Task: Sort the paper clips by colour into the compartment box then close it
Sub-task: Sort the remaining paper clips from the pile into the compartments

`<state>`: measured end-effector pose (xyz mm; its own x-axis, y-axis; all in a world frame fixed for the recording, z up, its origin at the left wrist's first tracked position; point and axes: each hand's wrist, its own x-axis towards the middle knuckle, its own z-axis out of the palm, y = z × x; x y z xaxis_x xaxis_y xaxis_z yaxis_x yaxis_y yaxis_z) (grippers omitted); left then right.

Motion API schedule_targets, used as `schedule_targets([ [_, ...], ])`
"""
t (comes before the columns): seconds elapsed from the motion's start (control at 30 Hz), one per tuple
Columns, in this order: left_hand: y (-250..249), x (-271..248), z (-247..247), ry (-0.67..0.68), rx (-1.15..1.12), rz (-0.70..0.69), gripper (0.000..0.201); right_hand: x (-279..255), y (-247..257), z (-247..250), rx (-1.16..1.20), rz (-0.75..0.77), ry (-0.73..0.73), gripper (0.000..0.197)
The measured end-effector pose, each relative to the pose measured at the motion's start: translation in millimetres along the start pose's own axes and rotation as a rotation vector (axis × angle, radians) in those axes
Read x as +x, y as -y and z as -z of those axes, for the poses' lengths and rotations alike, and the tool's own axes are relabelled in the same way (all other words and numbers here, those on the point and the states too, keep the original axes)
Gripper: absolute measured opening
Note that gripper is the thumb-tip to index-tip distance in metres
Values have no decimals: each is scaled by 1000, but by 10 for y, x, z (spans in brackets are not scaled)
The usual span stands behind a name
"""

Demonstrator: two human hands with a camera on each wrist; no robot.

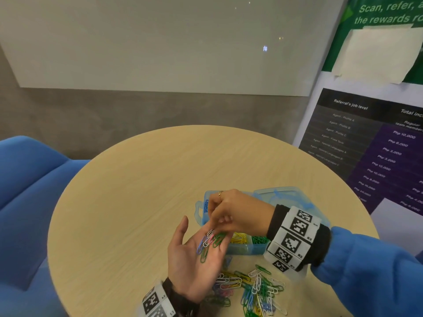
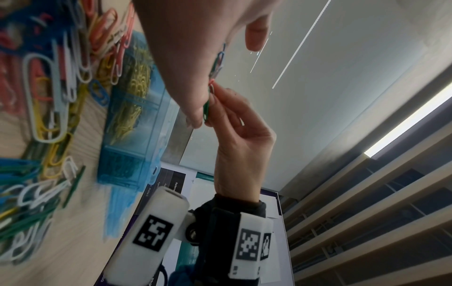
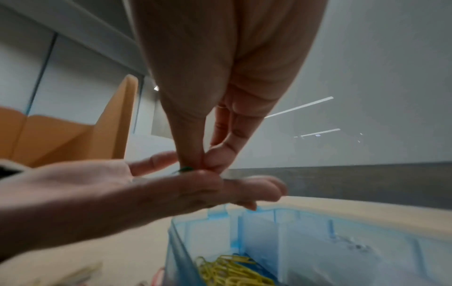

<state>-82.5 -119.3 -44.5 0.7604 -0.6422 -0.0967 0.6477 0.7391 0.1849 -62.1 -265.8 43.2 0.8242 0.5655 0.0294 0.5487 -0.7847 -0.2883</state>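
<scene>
Left hand (image 1: pixel 194 255): palm up, fingers straight, carrying mixed paper clips (image 1: pixel 209 244).
Right hand (image 1: pixel 233 212): fingers pinch a green clip (image 2: pixel 206 110) on that palm.
Compartment box (image 1: pixel 242 249): open on the bench (image 1: pixel 137 191).

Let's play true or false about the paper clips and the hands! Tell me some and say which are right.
1. The left hand lies palm up with clips on it. True.
2. The right hand rests flat on the table. False: it pinches a green clip above the left palm.
3. The box is closed. False: its lid lies open.
4. Yellow clips sit in the box. True.
5. A loose pile remains on the table. True.
</scene>
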Motion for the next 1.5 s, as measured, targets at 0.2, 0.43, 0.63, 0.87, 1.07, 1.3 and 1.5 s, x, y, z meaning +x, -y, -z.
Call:
schedule_targets([
  [0.2,3,13,-8,-131,-23,-10,64,46,-38,-61,-71,-7,120,18],
  [0.43,-4,25,-8,-147,1,8,77,34,-75,-75,-25,-42,144,16],
  [0.63,-43,20,0,14,-36,54,92,-14,-174,90,57,-101,-70,12],
  [0.87,-61,42,46,-14,-59,62,85,16,-490,240,-30,-371,-215,20],
  [1.07,-60,11,12,-28,31,20,96,-104,-283,161,12,-243,-228,28],
  [1.3,-28,-6,7,-20,55,8,80,-201,11,-72,77,-40,-64,19],
  [1.5,-33,-5,-1,-4,4,2,79,-186,20,-133,88,-33,-77,11],
])
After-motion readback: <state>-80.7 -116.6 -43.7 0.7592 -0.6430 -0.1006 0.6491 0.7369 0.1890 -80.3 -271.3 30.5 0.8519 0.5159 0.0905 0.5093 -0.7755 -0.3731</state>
